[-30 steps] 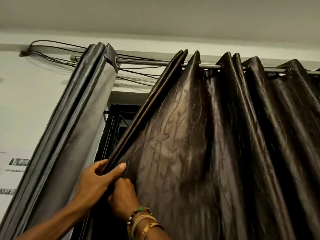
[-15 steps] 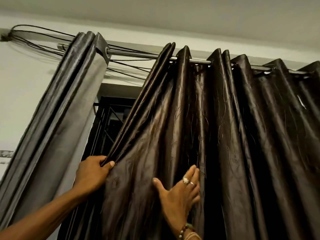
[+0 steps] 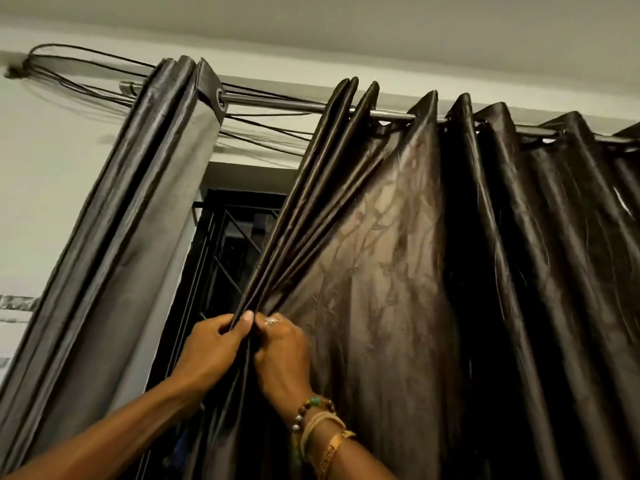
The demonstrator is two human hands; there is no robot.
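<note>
Both hands — L hand (image 3: 216, 344) & R hand (image 3: 282, 351) — pinch curtain (image 3: 381, 271) pleats together.

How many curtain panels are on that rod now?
2. The left panel is bunched at one end of the rod; the right panel hangs beyond the gap, its folds gripped by the left hand and right hand. More may hide past the right edge.

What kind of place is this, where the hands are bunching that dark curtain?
Probably a room in a home. A dark curtain hangs from a metal rod just below the ceiling, and a barred grille shows through the gap.
</note>
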